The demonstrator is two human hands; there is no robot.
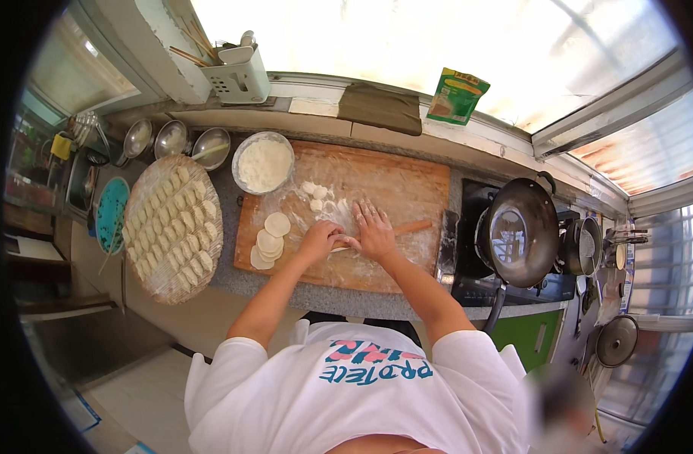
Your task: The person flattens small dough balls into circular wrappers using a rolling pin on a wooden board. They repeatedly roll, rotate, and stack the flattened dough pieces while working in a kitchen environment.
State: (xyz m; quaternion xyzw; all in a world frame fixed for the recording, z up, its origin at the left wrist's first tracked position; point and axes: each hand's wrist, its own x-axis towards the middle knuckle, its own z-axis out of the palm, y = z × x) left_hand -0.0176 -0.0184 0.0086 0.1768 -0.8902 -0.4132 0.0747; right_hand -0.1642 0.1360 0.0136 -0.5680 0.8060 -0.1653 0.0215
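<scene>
On a floured wooden board [418, 181], a slim wooden rolling pin [413, 227] lies crosswise. My right hand [373, 233] rests flat over the pin, fingers stretched out and floury. Close beside it, my left hand [320, 240] is closed in a pinch near the pin's left end; what its fingers hold is hidden. Several round dough wrappers [277, 225] overlap to the left of my left hand. Beyond both hands sit a few small dough pieces [317, 198] in scattered flour. A bowl of flour [264, 163] stands at the board's far left corner.
Rows of dumplings fill a round tray [143, 276] on the left, beside a teal bowl [113, 198]. Metal bowls [172, 139] line the back. A wok [522, 231] sits on the stove at right, its handle projecting forward. A green pouch [457, 96] stands on the sill.
</scene>
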